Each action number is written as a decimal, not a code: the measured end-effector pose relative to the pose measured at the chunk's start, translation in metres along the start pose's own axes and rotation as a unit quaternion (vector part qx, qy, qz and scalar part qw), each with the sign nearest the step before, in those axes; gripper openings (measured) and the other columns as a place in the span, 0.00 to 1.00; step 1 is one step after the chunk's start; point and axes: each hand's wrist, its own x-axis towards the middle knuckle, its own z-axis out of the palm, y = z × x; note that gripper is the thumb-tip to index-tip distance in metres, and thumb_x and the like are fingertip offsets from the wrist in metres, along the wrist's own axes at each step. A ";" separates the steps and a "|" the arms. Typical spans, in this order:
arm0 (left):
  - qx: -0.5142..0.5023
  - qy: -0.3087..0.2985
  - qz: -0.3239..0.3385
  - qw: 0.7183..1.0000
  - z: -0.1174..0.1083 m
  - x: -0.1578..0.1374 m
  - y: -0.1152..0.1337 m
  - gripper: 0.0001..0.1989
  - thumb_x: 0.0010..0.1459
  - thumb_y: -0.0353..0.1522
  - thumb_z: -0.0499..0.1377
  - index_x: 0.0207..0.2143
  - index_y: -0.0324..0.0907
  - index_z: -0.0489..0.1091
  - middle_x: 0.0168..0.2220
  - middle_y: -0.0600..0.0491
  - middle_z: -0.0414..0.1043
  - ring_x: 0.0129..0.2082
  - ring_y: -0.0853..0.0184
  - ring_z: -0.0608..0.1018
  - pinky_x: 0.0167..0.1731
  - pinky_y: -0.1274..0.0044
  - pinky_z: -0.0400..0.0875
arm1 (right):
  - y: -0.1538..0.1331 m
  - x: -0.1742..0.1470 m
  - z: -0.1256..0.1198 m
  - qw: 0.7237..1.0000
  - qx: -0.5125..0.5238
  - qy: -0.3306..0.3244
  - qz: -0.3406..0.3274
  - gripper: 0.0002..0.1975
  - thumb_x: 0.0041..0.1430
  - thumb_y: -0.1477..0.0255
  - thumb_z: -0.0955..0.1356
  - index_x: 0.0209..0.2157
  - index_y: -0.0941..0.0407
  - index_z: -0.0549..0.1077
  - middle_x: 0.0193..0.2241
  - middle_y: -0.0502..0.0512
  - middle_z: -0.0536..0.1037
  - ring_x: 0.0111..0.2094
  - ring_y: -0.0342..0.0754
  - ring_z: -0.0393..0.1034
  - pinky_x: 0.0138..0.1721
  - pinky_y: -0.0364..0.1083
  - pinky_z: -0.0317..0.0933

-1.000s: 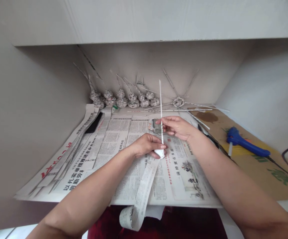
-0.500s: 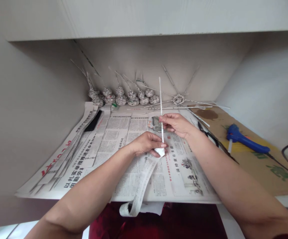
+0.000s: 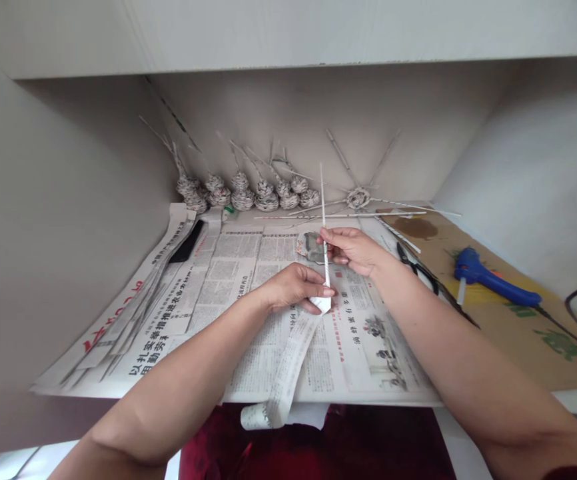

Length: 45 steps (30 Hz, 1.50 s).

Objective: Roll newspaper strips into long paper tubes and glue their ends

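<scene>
Pinched low by the left hand and higher by the right hand, the paper stick is pointed up mid-frame, its strip hung below.

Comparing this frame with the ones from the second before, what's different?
The curled end of the paper strip has risen toward the near edge of the newspaper. Slightly less of the thin paper rod shows above the right hand. Nothing was grasped or released: the left hand still pinches the rod's lower end. The blue glue gun and woven paper shapes stayed put.
</scene>
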 end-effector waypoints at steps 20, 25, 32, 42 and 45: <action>-0.017 0.104 0.024 0.994 -0.002 0.003 0.002 0.18 0.40 0.41 0.68 0.30 0.36 0.77 0.28 0.48 0.74 0.27 0.69 0.75 0.26 0.77 0.74 | 0.000 0.001 0.005 0.998 -0.045 0.050 -0.019 0.22 0.44 0.54 0.72 0.28 0.61 0.75 0.20 0.49 0.66 0.18 0.37 0.59 0.12 0.37 0.39; -0.119 0.256 0.108 0.953 -0.016 0.010 0.005 0.18 0.38 0.40 0.69 0.28 0.36 0.76 0.25 0.52 0.70 0.24 0.74 0.70 0.22 0.80 0.73 | 0.007 0.003 0.005 0.989 -0.133 0.055 -0.024 0.23 0.46 0.51 0.70 0.26 0.58 0.71 0.19 0.48 0.66 0.18 0.38 0.59 0.14 0.38 0.42; -0.192 0.301 0.140 0.923 -0.025 0.015 0.003 0.18 0.36 0.39 0.70 0.28 0.34 0.76 0.23 0.53 0.69 0.19 0.77 0.68 0.15 0.84 0.66 | 0.017 -0.004 0.022 0.897 -0.416 0.035 -0.148 0.13 0.49 0.60 0.69 0.27 0.56 0.71 0.21 0.47 0.71 0.22 0.40 0.61 0.24 0.40 0.53; -0.214 0.314 0.133 0.915 -0.029 0.017 0.000 0.17 0.40 0.38 0.69 0.30 0.35 0.76 0.23 0.53 0.70 0.18 0.77 0.68 0.13 0.86 0.60 | 0.019 0.000 0.018 0.924 -0.370 -0.009 -0.098 0.09 0.55 0.65 0.65 0.29 0.56 0.70 0.21 0.47 0.70 0.21 0.40 0.64 0.24 0.40 0.55; -0.215 0.320 0.151 0.910 -0.030 0.017 0.001 0.16 0.41 0.39 0.68 0.29 0.36 0.76 0.23 0.53 0.70 0.18 0.77 0.68 0.12 0.86 0.58 | 0.017 0.000 0.018 0.961 -0.274 -0.039 -0.019 0.13 0.53 0.60 0.68 0.30 0.57 0.69 0.24 0.49 0.72 0.23 0.41 0.68 0.21 0.38 0.56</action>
